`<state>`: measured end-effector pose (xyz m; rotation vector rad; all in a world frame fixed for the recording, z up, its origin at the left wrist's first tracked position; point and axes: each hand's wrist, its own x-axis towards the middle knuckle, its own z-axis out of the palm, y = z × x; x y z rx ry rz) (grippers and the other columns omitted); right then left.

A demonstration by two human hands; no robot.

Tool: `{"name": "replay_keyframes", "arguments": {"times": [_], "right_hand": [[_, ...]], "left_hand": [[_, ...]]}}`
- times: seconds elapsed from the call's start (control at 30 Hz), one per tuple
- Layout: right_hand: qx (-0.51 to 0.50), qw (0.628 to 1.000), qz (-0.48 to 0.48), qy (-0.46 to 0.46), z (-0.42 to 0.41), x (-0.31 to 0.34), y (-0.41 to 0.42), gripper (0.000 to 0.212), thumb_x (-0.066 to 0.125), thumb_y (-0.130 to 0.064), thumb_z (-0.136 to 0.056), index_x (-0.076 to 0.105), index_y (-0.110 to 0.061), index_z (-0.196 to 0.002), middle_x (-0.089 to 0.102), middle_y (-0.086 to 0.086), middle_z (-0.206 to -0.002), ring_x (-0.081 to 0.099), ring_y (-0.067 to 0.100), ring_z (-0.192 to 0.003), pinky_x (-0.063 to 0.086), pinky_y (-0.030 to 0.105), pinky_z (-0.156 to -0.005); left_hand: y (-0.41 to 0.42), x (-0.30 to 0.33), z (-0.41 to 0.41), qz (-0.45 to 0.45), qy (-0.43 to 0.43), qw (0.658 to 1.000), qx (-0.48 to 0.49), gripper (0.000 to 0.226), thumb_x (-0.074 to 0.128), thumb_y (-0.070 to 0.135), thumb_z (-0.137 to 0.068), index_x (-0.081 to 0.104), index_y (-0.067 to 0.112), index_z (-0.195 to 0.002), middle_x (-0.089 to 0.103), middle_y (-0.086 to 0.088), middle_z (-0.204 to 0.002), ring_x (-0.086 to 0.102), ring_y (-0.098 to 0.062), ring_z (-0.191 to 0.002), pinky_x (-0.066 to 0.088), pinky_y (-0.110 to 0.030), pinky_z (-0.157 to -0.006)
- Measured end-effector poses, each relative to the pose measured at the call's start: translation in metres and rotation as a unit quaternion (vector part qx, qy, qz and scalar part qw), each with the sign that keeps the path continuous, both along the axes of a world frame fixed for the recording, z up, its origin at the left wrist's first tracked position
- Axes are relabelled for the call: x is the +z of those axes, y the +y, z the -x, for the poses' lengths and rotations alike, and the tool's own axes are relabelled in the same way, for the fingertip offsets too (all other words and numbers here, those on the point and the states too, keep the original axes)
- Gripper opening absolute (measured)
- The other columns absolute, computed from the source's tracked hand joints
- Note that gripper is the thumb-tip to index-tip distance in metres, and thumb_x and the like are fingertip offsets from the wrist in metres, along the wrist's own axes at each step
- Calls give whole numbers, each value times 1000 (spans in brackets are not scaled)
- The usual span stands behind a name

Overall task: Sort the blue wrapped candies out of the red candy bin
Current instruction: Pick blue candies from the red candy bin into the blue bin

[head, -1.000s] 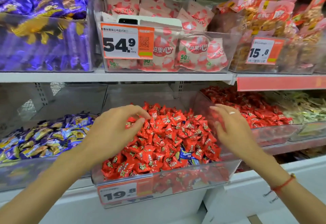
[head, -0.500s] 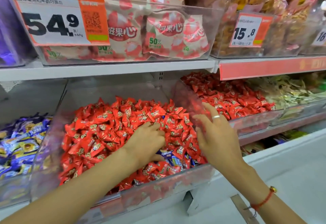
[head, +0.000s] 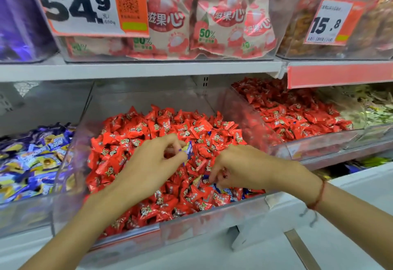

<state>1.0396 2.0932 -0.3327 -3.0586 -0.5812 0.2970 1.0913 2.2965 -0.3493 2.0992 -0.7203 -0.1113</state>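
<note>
Hands work a clear red candy bin (head: 212,223) on a shop shelf: the left hand (head: 155,163) pinches a blue wrapped candy (head: 188,149) between thumb and fingertips, lifted just above the red heap, while the right hand (head: 240,167) curls its fingers down at more blue strays (head: 225,191) near the front wall, seemingly nipping one. The blue candy bin (head: 27,208) waits just to the left. A loose pinch on the slick wrapper could drop the piece back among the reds, and raking fingers could bury the strays. What the right fingertips hold is hard to make out; any blue pieces deeper in the pile stay hidden.
</note>
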Motion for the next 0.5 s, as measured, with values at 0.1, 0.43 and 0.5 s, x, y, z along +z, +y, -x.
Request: {"name": "replay_keyframes", "arguments": {"times": [0.1, 0.43, 0.5], "right_hand": [[-6, 997, 46, 55, -12, -11, 10, 34, 73, -46, -78, 73, -26, -106, 60, -12, -66, 47, 9, -68, 37, 26, -56], [-104, 992, -56, 55, -15, 14, -6, 24, 71, -39, -84, 72, -17, -94, 67, -11, -79, 60, -1, -74, 47, 20, -70], [-152, 955, -253, 7, -6, 26, -5, 20, 68, -34, -87, 70, -15, -90, 66, -10, -74, 63, -4, -69, 46, 12, -63]], "left_hand": [[-3, 5, 7, 79, 109, 991, -3, 23, 58, 32, -79, 50, 25, -58, 66, 10, -70, 65, -9, -73, 56, -41, -77], [-5, 22, 6, 298, 380, 874, 54, 21, 52, 4, -96, 58, 11, -115, 74, -13, -96, 73, -19, -88, 60, -27, -65], [-7, 24, 8, 355, 452, 817, 47, 26, 47, 4, -99, 57, 8, -122, 72, -16, -104, 71, -23, -96, 61, -31, -69]]}}
